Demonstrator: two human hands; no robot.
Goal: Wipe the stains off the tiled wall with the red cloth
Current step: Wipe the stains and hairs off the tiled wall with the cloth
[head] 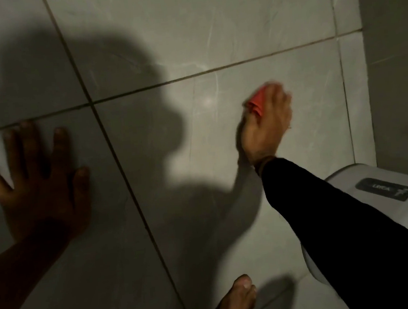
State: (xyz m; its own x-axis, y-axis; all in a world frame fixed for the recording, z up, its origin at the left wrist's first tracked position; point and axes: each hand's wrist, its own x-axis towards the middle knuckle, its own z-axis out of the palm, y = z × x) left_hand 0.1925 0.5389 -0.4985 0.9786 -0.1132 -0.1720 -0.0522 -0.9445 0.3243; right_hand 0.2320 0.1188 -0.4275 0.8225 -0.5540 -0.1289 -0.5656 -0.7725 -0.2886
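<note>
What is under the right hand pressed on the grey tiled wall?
A crumpled red cloth pokes out beneath the right hand; the rest, and the tile behind it, is covered.

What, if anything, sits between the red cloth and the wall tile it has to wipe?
Nothing visible. The right hand presses the bunched red cloth straight onto the pale grey tiled wall. The left hand is flat on another tile, well clear.

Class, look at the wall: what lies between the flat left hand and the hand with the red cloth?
Head view: only bare tiled wall, one dark grout line and a shadow. Left hand; right hand; red cloth.
</note>
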